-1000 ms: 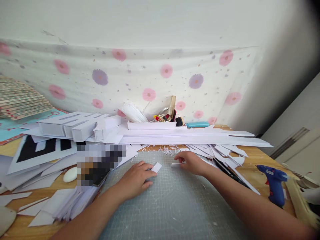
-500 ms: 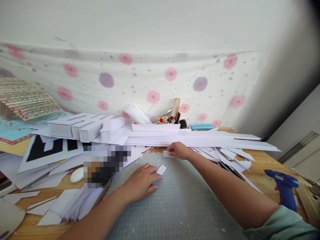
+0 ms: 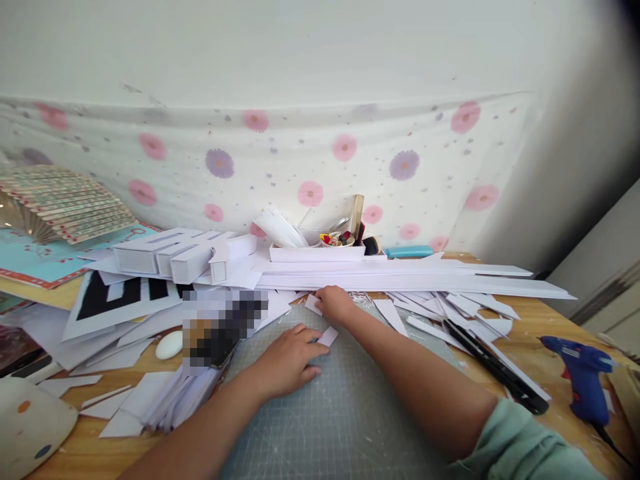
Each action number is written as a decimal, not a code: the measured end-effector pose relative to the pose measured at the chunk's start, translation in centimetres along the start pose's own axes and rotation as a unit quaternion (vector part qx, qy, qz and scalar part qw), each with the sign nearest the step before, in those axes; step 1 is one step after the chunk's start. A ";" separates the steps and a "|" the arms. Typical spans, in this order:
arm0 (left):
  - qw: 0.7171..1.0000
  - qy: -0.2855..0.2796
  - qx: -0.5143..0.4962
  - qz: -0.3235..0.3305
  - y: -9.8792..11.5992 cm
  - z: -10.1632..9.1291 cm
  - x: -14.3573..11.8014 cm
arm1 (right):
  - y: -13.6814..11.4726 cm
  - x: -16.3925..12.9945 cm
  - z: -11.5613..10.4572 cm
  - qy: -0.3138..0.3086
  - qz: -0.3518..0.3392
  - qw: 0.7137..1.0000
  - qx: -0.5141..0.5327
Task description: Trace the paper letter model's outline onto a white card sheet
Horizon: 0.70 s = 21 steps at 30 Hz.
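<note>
My left hand (image 3: 287,360) lies on the grey cutting mat (image 3: 340,420) with its fingers spread. Its fingertips reach the near edge of a small white card piece (image 3: 328,336) lying flat there. Farther back, my right hand (image 3: 335,305) has its fingers closed on another small white card piece (image 3: 313,305), close to the mat's far edge. The right fingertips are partly hidden behind the hand.
Long white card strips (image 3: 400,283) lie behind the mat, with white offcuts (image 3: 465,307) at right. A black knife-like tool (image 3: 495,367) and blue glue gun (image 3: 583,377) lie farther right. White box-like letters (image 3: 190,257) and stacked paper (image 3: 175,400) are at left.
My right hand has moved left along the far part of the mat with its card piece, which is now turned. My left hand stays near its piece. The camera view has shifted slightly.
</note>
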State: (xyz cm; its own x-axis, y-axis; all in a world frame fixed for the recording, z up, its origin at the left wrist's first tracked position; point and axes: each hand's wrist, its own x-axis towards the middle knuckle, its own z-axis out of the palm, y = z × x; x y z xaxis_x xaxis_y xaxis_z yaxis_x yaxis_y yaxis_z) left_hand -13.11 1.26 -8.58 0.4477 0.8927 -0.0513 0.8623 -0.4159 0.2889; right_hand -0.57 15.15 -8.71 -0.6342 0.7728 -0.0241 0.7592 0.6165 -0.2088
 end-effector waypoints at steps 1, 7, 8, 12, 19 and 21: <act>1.000 -0.001 0.000 0.000 0.0 0.0 -0.1 | 0.3 -0.1 -0.2 0.009 0.015 1.000 -0.006; 1.000 -0.002 -0.012 0.001 0.3 -0.4 -0.3 | 6.3 -3.3 -2.4 -0.010 0.049 0.999 -0.011; 1.000 -0.001 -0.015 0.002 0.3 -0.4 -0.2 | 7.3 -4.1 -2.6 -0.021 0.053 0.998 -0.007; 1.000 -0.002 -0.022 0.000 0.2 -0.5 0.1 | 10.0 -6.2 -2.6 -0.006 0.112 0.994 -0.009; 1.000 -0.007 -0.029 0.000 -0.2 -0.4 0.1 | 12.9 -8.4 -2.9 0.065 0.131 0.988 0.041; 0.999 -0.006 -0.037 0.003 -0.3 -0.3 0.2 | 13.9 -9.3 -3.3 0.062 0.128 0.988 0.057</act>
State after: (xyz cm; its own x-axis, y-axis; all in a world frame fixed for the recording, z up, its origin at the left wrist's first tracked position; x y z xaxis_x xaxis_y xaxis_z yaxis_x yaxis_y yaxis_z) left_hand -13.39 1.61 -8.39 0.4565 0.8876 -0.0606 0.8400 -0.4076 0.3582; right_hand 16.37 17.04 -8.17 -0.3960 0.9178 0.0288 0.8662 0.3838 -0.3198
